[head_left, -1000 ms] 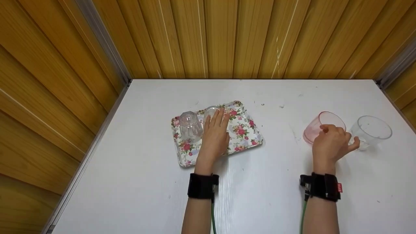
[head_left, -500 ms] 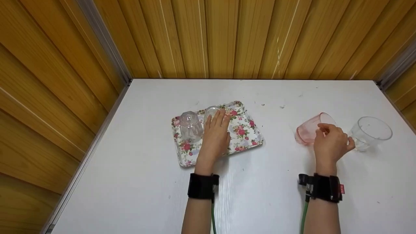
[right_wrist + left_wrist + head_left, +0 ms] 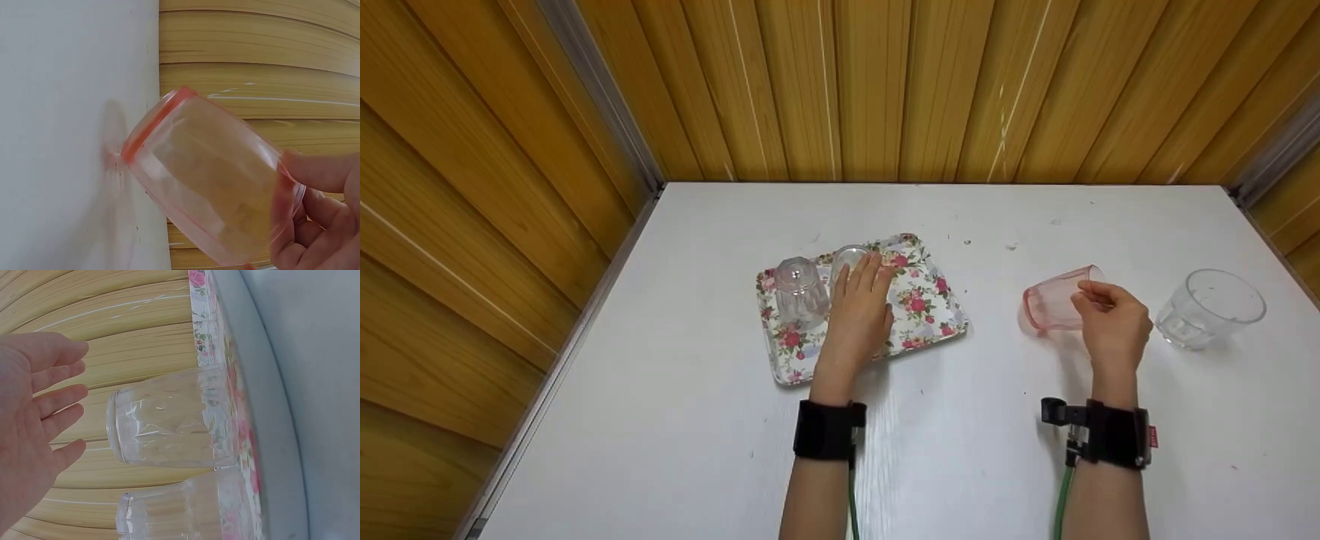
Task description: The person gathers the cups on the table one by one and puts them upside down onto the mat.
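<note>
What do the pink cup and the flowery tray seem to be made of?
Pink cup: tinted glass or clear plastic, smooth and shiny; the wall panels show through, and highlights streak its side.
Flowery tray: perhaps melamine or other hard plastic, smooth; its pattern looks printed.

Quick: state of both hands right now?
Left hand: open, holding nothing.
Right hand: holding the pink glass, tilted, near its rim.
</note>
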`<state>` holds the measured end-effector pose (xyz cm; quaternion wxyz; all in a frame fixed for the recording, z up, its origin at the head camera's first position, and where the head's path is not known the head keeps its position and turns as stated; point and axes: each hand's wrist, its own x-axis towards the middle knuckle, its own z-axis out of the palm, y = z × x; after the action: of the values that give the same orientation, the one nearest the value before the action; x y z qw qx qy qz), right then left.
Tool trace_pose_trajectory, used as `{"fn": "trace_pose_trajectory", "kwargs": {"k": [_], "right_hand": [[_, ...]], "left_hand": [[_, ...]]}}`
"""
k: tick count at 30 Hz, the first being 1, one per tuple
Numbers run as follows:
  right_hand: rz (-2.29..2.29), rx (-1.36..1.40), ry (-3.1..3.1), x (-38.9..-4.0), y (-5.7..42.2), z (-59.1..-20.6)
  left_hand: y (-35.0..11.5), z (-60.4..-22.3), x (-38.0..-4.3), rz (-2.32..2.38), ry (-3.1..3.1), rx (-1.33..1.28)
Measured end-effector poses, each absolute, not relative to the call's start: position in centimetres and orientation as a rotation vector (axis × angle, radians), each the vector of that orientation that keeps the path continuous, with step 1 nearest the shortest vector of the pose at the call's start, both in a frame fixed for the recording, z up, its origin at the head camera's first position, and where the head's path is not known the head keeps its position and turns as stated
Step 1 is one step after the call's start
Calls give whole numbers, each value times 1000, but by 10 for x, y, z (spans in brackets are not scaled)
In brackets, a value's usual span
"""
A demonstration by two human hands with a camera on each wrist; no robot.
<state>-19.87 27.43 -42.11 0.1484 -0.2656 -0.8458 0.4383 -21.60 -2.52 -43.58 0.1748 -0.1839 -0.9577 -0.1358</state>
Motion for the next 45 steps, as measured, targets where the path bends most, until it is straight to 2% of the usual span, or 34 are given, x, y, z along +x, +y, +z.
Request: {"fn": "trace_pose_trajectory", "kwargs": {"k": [7,21,45], "right_hand": [[1502,-768,-2382,-200,272,-417],[1680,-719,-2335,-202,256,-411],[2098,-335,-2199,-199,234,-406]], "left_hand": [[-25,-436,-216,-371,-2686,-527],[-22,-432,-216,-427,-2750,-559],[-12,-428,-212,-326,-2780,-665]]}}
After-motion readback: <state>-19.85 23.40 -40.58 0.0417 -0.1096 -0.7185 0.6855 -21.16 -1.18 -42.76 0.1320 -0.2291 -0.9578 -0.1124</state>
